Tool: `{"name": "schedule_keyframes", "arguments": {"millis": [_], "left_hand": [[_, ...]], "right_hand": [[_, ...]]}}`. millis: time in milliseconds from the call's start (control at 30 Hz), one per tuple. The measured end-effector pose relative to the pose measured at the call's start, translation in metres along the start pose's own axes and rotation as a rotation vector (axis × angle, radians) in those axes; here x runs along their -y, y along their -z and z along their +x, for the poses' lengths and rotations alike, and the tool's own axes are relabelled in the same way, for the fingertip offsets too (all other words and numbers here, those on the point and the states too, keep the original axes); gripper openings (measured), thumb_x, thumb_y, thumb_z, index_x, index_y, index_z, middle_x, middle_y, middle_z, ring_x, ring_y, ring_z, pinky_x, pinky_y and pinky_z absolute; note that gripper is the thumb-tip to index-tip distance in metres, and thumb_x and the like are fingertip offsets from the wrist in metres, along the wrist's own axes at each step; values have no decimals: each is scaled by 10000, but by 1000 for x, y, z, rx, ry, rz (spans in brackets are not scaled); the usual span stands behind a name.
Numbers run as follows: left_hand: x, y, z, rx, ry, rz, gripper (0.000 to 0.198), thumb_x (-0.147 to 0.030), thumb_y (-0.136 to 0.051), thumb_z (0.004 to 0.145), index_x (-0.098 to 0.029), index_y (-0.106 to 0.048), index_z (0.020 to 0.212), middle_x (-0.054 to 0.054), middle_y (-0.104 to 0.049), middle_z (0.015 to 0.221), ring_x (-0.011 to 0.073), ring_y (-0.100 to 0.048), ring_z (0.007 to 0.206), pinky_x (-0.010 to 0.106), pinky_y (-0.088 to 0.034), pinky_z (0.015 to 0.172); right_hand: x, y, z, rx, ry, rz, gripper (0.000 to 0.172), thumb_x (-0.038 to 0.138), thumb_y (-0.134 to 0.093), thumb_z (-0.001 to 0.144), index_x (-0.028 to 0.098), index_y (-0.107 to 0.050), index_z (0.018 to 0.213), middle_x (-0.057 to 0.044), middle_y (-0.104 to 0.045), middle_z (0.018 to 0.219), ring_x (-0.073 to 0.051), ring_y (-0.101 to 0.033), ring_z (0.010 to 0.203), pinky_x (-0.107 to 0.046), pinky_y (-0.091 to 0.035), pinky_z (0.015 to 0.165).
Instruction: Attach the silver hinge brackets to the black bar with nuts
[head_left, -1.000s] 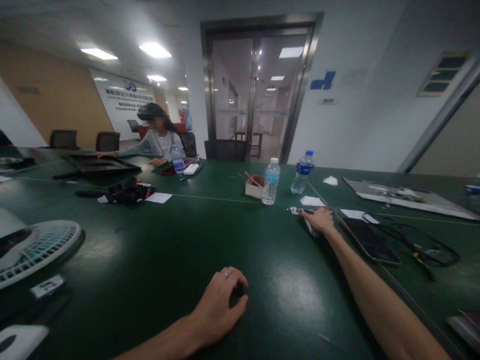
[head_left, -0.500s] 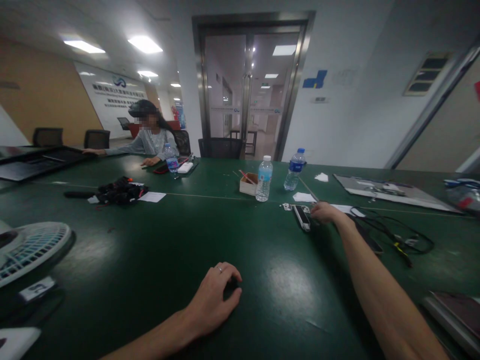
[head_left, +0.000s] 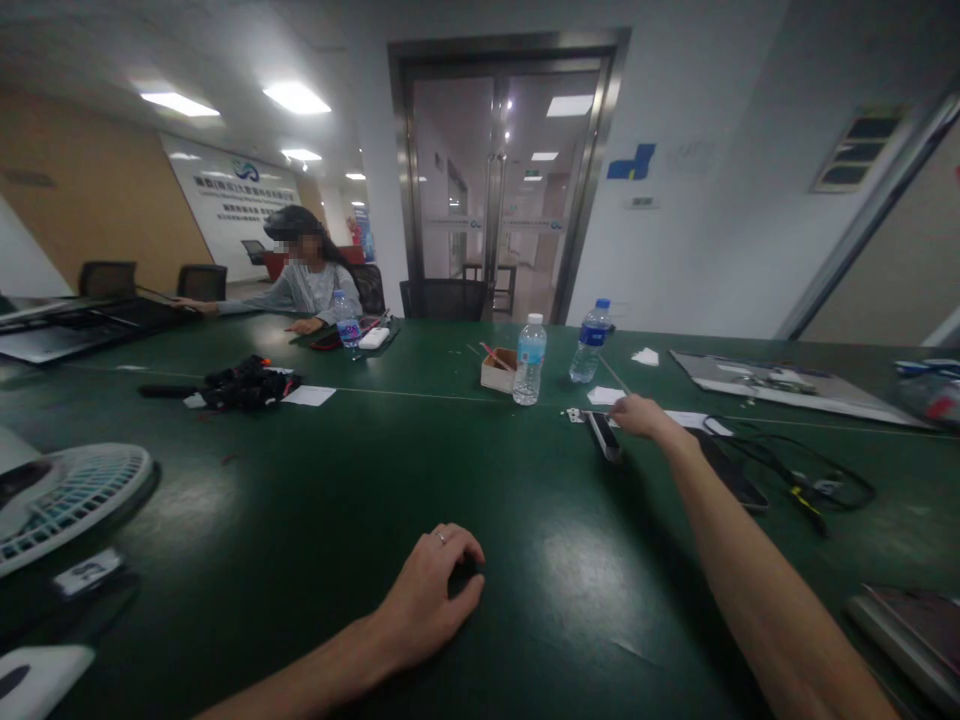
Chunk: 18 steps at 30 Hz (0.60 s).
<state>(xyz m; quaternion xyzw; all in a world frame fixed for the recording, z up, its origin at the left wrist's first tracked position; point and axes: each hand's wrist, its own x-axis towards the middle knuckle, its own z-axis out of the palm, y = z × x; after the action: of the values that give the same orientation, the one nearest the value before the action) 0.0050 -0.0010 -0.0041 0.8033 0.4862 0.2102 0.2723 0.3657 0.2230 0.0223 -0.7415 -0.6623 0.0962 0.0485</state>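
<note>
Resting on a smooth, dark-green tabletop (head_left: 337,500), the bare left hand (head_left: 431,605) wears a thin metal ring (head_left: 442,539), its fingers loosely curved, thumb apart and grasp released. A round white plastic fan (head_left: 94,500) with a ribbed grille lies at near left. Farther out, the bare right hand (head_left: 643,415) stretches over the table, fingers bent down just beside a slim oblong bar (head_left: 604,440), dark on top and pale along its sides; from where I stand, I cannot tell whether those fingers grip anything. To the right, thin black cables (head_left: 814,475) loop beside a flat, dark, glossy slab (head_left: 731,472). Beyond stand a clear, ridged plastic bottle with a white cap (head_left: 530,362) and another with a blue cap (head_left: 590,345). A small, open, pale-sided box (head_left: 496,376) sits beside the former. Across the table, a person in a grey top (head_left: 319,285) sits; metal-framed glass doors (head_left: 457,180) rise behind.
</note>
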Motion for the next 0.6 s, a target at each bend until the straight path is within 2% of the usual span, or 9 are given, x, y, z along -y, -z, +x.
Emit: {"name": "schedule_keyframes", "arguments": {"millis": [133,300,467,600], "left_hand": [[0,-1,0,-5,15,0,135,-168,-538,828,-192,-580,954,39,-582,1010,204,-537,916,338,-466,806],[-2,1,-1,15,39,-25,145,-182,-538,840,-188,-586,977,43,-576,1027,202,-537,919,326,-466,788],[-7,2,-1,9,47,1,123,-160,-541,824,-183,-584,937,42,-588,1012,202,-539,910,332,-456,805],[-4,0,0,2,41,4,135,-157,-537,815,-193,-581,937,36,-590,1015,203,-539,913,337,-451,819]], "right_hand": [[32,-10,-4,-134,150,18,281,111,-485,828,167,-661,1039,-82,-679,1051,-197,-611,992,-233,-435,822],[65,-42,-7,-194,233,39,248,125,-468,875,164,-642,1048,-81,-679,1060,-191,-615,980,-230,-424,811],[76,-61,-11,-196,278,36,217,151,-491,889,181,-636,1049,-79,-682,1043,-184,-617,985,-222,-401,848],[78,-56,-13,-224,253,16,243,192,-452,915,203,-598,1109,-72,-663,1091,-187,-596,1033,-227,-394,871]]}}
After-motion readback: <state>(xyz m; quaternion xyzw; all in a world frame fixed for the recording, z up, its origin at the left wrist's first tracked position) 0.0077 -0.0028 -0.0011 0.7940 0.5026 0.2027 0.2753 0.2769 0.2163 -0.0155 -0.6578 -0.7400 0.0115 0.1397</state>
